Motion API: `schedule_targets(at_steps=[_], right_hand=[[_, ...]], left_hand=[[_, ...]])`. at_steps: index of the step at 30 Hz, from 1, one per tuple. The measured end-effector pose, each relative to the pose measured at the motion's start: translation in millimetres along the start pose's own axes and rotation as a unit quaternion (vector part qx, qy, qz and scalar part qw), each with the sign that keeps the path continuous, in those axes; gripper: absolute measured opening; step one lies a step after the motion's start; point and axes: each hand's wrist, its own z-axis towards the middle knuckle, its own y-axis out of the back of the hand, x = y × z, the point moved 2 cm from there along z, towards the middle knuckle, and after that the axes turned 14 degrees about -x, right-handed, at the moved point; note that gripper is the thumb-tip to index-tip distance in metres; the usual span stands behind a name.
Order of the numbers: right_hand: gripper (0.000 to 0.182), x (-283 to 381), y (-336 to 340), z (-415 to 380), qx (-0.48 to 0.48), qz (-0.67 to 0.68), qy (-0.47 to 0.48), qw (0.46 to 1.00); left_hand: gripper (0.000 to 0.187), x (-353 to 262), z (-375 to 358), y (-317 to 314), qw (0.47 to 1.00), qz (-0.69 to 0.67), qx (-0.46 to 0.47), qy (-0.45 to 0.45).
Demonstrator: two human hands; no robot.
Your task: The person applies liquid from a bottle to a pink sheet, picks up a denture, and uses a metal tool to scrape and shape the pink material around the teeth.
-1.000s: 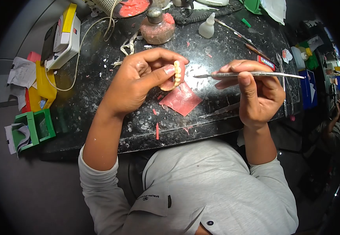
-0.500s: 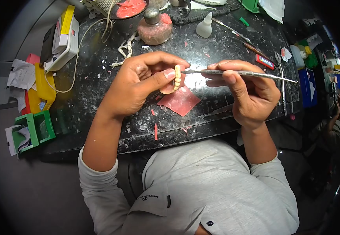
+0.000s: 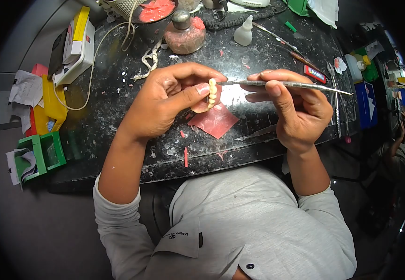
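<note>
My left hand [image 3: 165, 95] is closed around a denture [image 3: 212, 94], a pink base with a row of cream teeth turned to the right. Its thumb presses by the teeth and the forefinger arches over the top. In my right hand [image 3: 300, 100] a slim metal wax carver [image 3: 291, 84] lies between thumb and fingers, roughly level. The carver's tip is right at the upper teeth. Below the denture a square pink wax sheet [image 3: 214, 122] rests on the black bench. A thin pink wax strip [image 3: 185, 157] lies closer to me.
A glass burner with a metal cap [image 3: 184, 35] and a white dropper bottle [image 3: 243, 31] stand at the back. Metal tools and a red SPADEL-marked piece [image 3: 315, 73] lie at right. Green [image 3: 43, 151] and yellow bins [image 3: 53, 100] flank the left edge.
The outer end of the wax carver has dipped upward in view slightly, with my right hand shifting a little. My left hand and the denture stay almost the same.
</note>
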Motion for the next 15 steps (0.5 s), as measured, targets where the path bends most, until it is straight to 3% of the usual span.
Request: schedule_targets(at_steps=[15], right_hand=[[0.018, -0.8, 8.2, 2.8, -0.018, 0.016, 0.02, 1.0]], left_hand=[[0.032, -0.6, 0.1, 3.5, 1.0, 0.022, 0.013, 0.014]])
